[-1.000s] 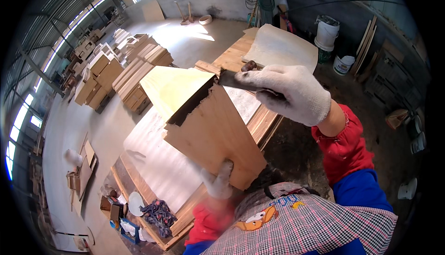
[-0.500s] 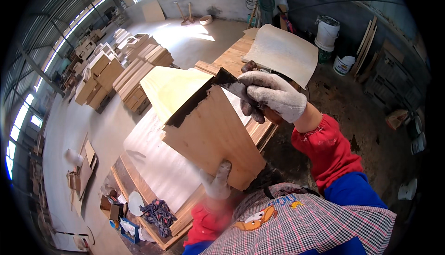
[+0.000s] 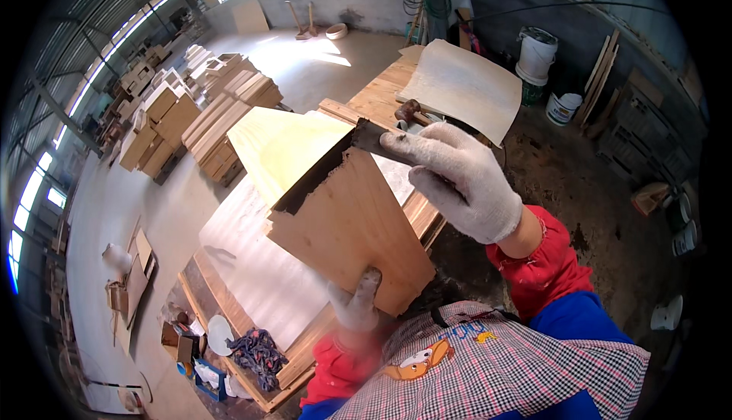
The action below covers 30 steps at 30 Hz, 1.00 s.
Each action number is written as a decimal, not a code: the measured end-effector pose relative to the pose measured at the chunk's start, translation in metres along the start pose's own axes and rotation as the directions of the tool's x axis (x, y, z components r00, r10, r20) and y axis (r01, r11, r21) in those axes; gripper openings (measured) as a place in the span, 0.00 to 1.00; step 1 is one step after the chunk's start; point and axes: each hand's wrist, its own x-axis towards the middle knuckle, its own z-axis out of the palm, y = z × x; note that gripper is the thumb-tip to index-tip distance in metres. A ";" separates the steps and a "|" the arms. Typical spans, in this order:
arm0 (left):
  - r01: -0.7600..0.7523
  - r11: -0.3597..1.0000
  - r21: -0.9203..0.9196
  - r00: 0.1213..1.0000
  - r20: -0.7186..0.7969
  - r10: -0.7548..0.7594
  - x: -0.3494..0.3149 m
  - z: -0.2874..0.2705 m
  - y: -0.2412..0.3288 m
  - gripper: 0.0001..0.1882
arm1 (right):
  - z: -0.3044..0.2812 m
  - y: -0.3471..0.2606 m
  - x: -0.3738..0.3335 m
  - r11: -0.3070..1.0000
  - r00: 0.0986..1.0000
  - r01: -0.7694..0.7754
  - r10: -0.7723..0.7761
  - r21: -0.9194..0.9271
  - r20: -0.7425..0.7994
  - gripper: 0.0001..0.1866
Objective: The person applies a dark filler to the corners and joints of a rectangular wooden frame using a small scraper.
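Note:
A pale wooden box [image 3: 351, 225] stands tilted in front of me, with a ragged band of dark paste [image 3: 316, 182] along its upper edge. My left hand [image 3: 357, 307], in a whitish glove with a stained thumb, grips its near end; the thumb lies on the face and the other fingers are mostly hidden. At the far corner of that edge, the dark-smeared blade of a putty knife [image 3: 374, 139] touches the box. My gloved right hand [image 3: 469, 187] is closed around the knife, fingers stretched along the blade; its handle is hidden.
Beneath the box is a workbench with a white foam sheet [image 3: 252, 260]. A brown-headed hammer [image 3: 412, 112] and a curved pale sheet [image 3: 461, 88] lie at its far end. A dark rag [image 3: 259, 357] is at near left. Stacked wooden parts [image 3: 229, 126] and buckets [image 3: 537, 52] stand beyond.
My right hand has turned and shifted slightly down and right, the knife still at the far corner. The hammer behind it shows more. My left hand and the box hold nearly still.

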 end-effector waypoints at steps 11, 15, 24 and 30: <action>-0.025 0.998 -0.058 1.000 0.014 0.025 0.004 0.015 0.009 0.19 | 0.004 -0.022 -0.008 0.988 0.997 -0.080 0.081 -0.133 0.004 0.22; -0.044 0.999 -0.023 0.999 0.030 0.045 0.004 0.012 0.006 0.17 | 0.017 -0.020 -0.014 0.987 0.996 -0.079 0.072 -0.141 -0.055 0.20; -0.058 0.993 0.103 0.998 -0.001 0.058 0.003 0.005 0.002 0.21 | 0.029 -0.024 -0.014 0.992 0.999 -0.038 0.037 -0.123 -0.014 0.23; -0.030 1.000 0.010 0.999 -0.015 0.030 0.004 0.018 0.016 0.19 | 0.009 -0.044 -0.001 0.986 0.985 0.032 -0.004 -0.165 0.172 0.22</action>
